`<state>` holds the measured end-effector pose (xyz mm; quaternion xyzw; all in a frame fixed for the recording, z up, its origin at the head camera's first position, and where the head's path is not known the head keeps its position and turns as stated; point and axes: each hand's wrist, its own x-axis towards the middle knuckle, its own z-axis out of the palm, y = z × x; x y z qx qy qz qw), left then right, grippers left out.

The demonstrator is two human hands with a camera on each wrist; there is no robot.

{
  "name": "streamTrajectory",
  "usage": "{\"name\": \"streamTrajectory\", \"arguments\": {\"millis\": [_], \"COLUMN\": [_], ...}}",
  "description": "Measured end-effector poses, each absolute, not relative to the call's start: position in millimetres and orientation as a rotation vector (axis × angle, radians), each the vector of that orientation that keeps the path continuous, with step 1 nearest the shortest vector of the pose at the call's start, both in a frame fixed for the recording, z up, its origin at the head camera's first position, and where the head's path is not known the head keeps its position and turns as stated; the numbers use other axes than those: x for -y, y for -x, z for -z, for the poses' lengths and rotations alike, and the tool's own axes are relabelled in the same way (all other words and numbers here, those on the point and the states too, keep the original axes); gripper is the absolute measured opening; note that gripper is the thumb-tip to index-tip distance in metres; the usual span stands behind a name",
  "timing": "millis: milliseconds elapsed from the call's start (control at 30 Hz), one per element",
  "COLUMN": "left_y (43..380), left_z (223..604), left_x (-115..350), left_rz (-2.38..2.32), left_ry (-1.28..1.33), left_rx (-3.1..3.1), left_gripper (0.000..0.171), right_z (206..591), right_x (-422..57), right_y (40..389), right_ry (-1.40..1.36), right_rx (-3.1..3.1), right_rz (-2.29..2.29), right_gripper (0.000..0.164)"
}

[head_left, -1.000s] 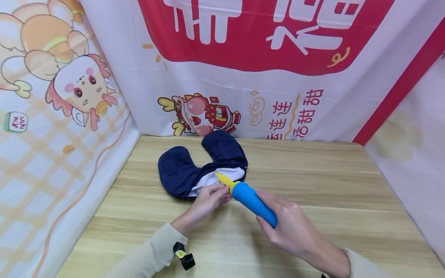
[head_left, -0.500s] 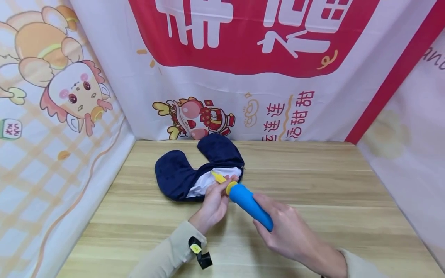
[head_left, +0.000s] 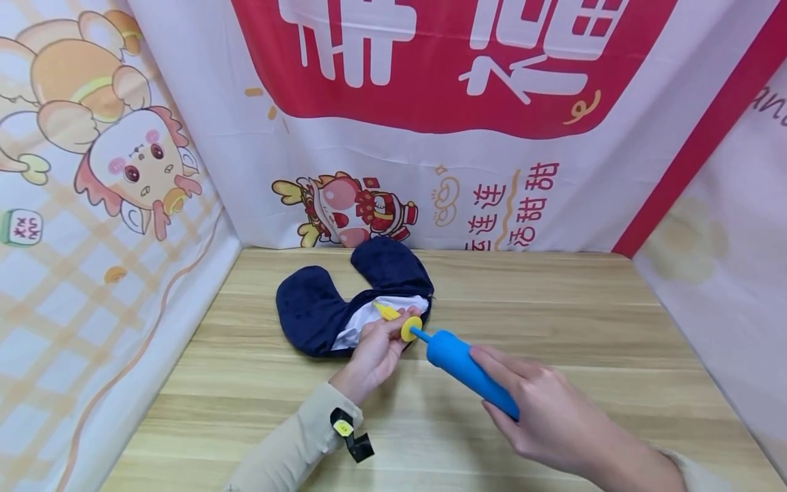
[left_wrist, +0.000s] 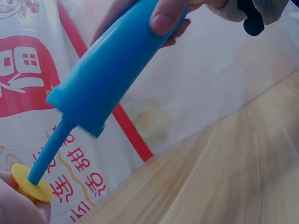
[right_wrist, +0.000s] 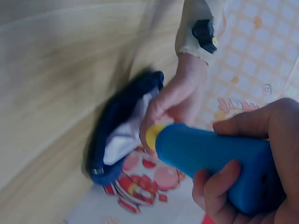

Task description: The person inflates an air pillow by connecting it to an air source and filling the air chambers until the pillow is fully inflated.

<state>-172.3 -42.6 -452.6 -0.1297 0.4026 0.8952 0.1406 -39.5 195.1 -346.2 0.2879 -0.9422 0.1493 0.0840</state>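
Observation:
A navy U-shaped pillow [head_left: 320,307] lies flat on the wooden table [head_left: 553,321], its white inner bladder [head_left: 369,316] showing at the open edge. My left hand [head_left: 393,329] pinches the yellow nozzle end [head_left: 410,329] of a hand pump against that white part. My right hand [head_left: 501,389] grips the blue pump body [head_left: 461,365], which is drawn back so a thin blue rod [head_left: 421,335] shows. The left wrist view shows the pump body [left_wrist: 107,79], rod [left_wrist: 49,149] and yellow disc [left_wrist: 32,189]. In the right wrist view the pump body [right_wrist: 210,158] points at the pillow [right_wrist: 117,130].
Printed cloth walls [head_left: 399,137] with cartoon figures and red lettering close off the table at the back, left and right. Bare wood [head_left: 584,355] lies right of the pump and in front of the hands. A black strap [head_left: 350,437] sits on my left wrist.
My right hand has pulled the blue body back toward the right, away from the yellow disc, exposing the rod. The left hand stays at the nozzle by the pillow.

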Motion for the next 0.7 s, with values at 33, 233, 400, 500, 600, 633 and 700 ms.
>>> {"name": "streamTrajectory", "arguments": {"millis": [33, 233, 400, 500, 600, 633, 700], "left_y": [173, 179, 182, 179, 174, 172, 169], "left_z": [452, 452, 451, 451, 451, 451, 452], "left_x": [42, 43, 45, 44, 42, 41, 39], "left_rz": [-2.591, -2.619, -2.639, -2.652, -2.668, -2.675, -2.686], "left_ry": [0.374, 0.368, 0.364, 0.377, 0.407, 0.419, 0.445], "left_rx": [-1.156, -1.140, -1.151, -1.133, -1.092, -1.077, -1.053], "left_gripper": [0.035, 0.029, 0.020, 0.018, 0.021, 0.023, 0.025], "right_z": [342, 326, 316, 311, 309, 309, 312], "right_x": [-200, -227, -239, -234, -217, -211, -197], "right_y": [36, 19, 10, 13, 24, 28, 37], "right_ry": [-0.865, -0.882, -0.848, -0.869, -0.881, -0.884, -0.887], "right_rx": [2.814, 2.823, 2.813, 2.778, 2.761, 2.756, 2.737], "right_rz": [-0.428, -0.356, -0.289, -0.263, -0.281, -0.294, -0.318], "right_gripper": [0.075, 0.087, 0.088, 0.085, 0.080, 0.077, 0.069]}}
